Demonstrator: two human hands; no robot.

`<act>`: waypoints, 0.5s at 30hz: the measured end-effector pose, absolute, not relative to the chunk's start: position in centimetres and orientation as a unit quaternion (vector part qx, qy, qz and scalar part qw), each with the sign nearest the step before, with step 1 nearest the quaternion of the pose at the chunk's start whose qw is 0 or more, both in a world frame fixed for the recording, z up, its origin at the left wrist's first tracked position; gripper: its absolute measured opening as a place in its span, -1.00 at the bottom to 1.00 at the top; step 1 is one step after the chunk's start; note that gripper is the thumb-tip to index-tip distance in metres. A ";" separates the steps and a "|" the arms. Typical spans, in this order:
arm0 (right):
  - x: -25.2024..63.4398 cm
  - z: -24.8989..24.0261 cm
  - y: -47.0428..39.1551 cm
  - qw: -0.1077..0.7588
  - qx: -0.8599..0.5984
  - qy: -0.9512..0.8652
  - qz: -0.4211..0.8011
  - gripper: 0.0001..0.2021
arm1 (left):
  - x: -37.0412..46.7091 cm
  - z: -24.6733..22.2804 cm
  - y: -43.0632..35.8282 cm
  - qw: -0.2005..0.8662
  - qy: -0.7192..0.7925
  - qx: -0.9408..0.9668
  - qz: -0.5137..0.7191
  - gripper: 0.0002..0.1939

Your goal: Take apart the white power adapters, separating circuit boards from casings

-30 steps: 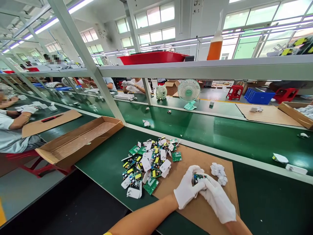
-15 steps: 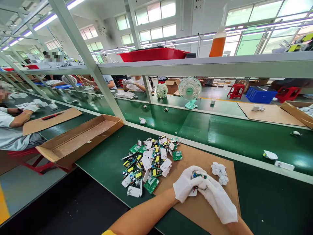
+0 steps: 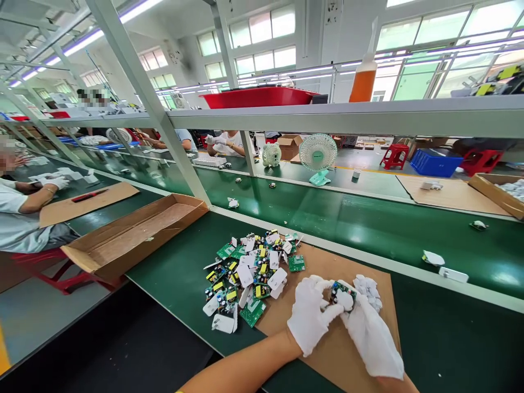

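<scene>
My right hand [image 3: 370, 333], in a white glove, grips a small circuit board [image 3: 338, 289] with dark and coloured parts and a white piece over its lower side. My left hand [image 3: 309, 314], gloved too, is just left of the board; its thumb and forefinger are spread apart, and whether a fingertip touches the board I cannot tell. Both hands are above a brown cardboard sheet [image 3: 327, 262]. A small heap of white pieces [image 3: 367, 289] lies beside my right hand. To the left is a large pile of circuit boards [image 3: 249, 273] with white plug plates and yellow components.
Behind the sheet runs a green conveyor belt [image 3: 319, 218] carrying scattered assemblies. An open cardboard box [image 3: 139, 232] lies at the left. A shelf [image 3: 286, 117] crosses above, with a slanted post [image 3: 151, 103]. Another person [image 3: 24, 202] works at the far left.
My left hand has drawn back from the board and its fingers have spread. My right hand has turned the board, showing more of it. Items on the belt have shifted left.
</scene>
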State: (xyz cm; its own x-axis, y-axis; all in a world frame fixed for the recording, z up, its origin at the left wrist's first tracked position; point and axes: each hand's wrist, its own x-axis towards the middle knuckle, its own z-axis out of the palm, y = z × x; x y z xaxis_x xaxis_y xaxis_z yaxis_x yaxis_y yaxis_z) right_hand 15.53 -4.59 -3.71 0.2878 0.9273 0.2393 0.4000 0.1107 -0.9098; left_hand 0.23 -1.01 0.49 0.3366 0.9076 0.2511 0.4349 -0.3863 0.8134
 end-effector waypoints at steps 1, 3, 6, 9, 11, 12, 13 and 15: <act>15.4 -3.8 -4.6 0.516 -0.622 -0.536 0.245 -0.74 | 0.2 0.6 -1.1 0.321 0.443 0.765 0.341 -0.51; 15.1 -4.0 -4.7 0.522 -0.628 -0.531 0.227 -0.72 | 0.2 0.8 -1.5 0.315 0.423 0.789 0.315 -0.48; 15.2 -4.3 -4.3 0.542 -0.625 -0.521 0.209 -0.73 | 0.4 0.8 -2.0 0.323 0.392 0.803 0.312 -0.53; 15.9 -4.4 -3.6 0.558 -0.616 -0.516 0.208 -0.71 | 0.6 0.6 -2.3 0.350 0.371 0.790 0.339 -0.56; 16.1 -4.5 -3.3 0.562 -0.605 -0.518 0.223 -0.64 | 0.9 0.4 -2.3 0.382 0.369 0.763 0.367 -0.59; 15.9 -4.5 -3.3 0.562 -0.598 -0.521 0.235 -0.60 | 1.0 0.2 -2.2 0.400 0.370 0.748 0.378 -0.60; 15.5 -4.6 -3.4 0.560 -0.590 -0.526 0.249 -0.55 | 1.1 0.1 -2.0 0.414 0.372 0.736 0.386 -0.58; 14.3 -4.5 -4.0 0.554 -0.570 -0.538 0.280 -0.45 | 1.2 -0.4 -1.7 0.433 0.373 0.720 0.394 -0.52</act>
